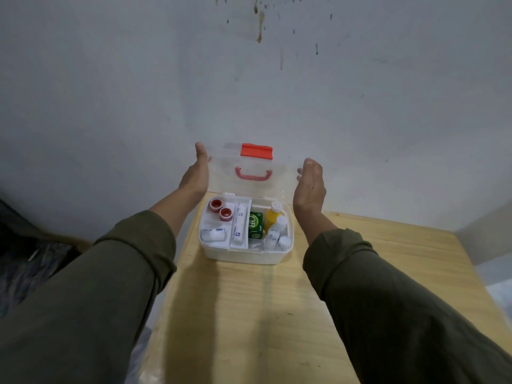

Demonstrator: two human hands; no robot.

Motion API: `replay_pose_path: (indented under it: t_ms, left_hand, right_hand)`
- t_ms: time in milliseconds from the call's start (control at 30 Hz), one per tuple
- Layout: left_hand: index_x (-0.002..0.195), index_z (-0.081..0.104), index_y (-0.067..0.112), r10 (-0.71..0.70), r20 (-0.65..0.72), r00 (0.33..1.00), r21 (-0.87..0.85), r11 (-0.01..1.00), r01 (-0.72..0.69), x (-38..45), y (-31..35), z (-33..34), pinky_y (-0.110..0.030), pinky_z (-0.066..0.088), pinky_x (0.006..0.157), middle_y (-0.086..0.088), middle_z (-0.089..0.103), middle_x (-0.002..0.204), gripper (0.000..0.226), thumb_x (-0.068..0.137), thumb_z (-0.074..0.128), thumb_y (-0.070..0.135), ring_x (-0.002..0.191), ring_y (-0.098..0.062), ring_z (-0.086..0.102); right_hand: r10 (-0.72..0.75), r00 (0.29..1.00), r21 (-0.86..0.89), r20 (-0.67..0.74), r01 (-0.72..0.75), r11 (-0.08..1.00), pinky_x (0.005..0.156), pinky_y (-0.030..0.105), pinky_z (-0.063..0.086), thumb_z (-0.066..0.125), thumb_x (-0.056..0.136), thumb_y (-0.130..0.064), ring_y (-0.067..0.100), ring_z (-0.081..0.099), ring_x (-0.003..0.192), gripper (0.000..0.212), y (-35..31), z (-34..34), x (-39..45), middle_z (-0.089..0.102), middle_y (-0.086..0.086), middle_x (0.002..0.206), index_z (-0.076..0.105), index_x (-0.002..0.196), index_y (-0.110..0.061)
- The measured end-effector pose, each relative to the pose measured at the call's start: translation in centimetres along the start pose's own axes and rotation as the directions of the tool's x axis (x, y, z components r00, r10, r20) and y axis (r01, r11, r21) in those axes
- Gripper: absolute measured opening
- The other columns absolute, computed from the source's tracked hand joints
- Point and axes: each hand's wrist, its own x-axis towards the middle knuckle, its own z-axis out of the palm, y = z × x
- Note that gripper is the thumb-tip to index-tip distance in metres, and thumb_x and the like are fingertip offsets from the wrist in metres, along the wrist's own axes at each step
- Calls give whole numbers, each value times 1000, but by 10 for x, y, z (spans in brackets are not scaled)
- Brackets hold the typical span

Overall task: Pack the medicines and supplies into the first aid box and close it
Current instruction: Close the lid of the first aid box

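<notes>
A white first aid box [241, 256] stands on the wooden table, its clear lid [282, 176] upright with a red latch [256, 153] and red handle [253, 174]. Inside lie two red tape rolls [220, 209], white bandage rolls [212, 235], a long white packet [238, 221], a green box [256, 225], a yellow bottle [271, 217] and white bottles [278, 234]. My left hand [197, 173] presses flat against the lid's left edge. My right hand [310, 187] is at the lid's right edge, fingers partly behind it.
The wooden table [277, 314] stands against a stained grey wall [249, 79]. Dark cloth [27, 259] lies on the floor at the left. Both my sleeves are olive green.
</notes>
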Motion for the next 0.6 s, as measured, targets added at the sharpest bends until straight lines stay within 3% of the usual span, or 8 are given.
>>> replay_pose_path:
  t_ms: [67,200,367,500,600]
  left_hand:
    - [138,44,19,2,19,1000,6,1000,-2,-13,-5,-1,-36,32,97,-10,49,140,77,92,-2,61,129,-26,45]
    - [140,42,21,9,80,997,107,994,-18,-35,-33,-5,-33,33,98,-6,50,140,79,90,1,66,129,-27,45]
    - [149,20,25,-17,179,984,197,980,-19,-52,-71,-10,-45,24,115,-4,24,157,95,75,17,84,143,-28,26]
    - [151,1,21,6,194,981,290,955,-64,-55,-94,-6,-41,25,113,-5,18,159,84,88,34,65,144,-29,25]
    - [151,5,23,27,208,978,349,932,-100,-54,-106,-7,-45,31,112,-5,21,158,82,89,43,60,142,-31,29]
  right_hand:
    - [-1,1000,-6,4,1,1000,106,28,33,31,99,-42,21,49,123,43,2,-4,-18,55,5,132,50,129,-17]
    - [-23,998,-67,64,27,997,104,19,21,35,99,-42,15,36,136,48,14,-14,-57,42,1,147,42,139,-18]
    - [-81,965,-296,248,155,942,116,36,19,39,95,-48,18,20,144,55,40,-24,-88,27,1,155,29,145,-26]
    - [-22,944,-431,328,171,886,115,38,17,45,94,-46,20,12,147,59,50,-31,-98,16,3,159,23,147,-28]
    - [0,942,-489,336,175,855,116,40,18,48,95,-39,23,13,147,58,51,-32,-102,16,5,159,23,147,-27]
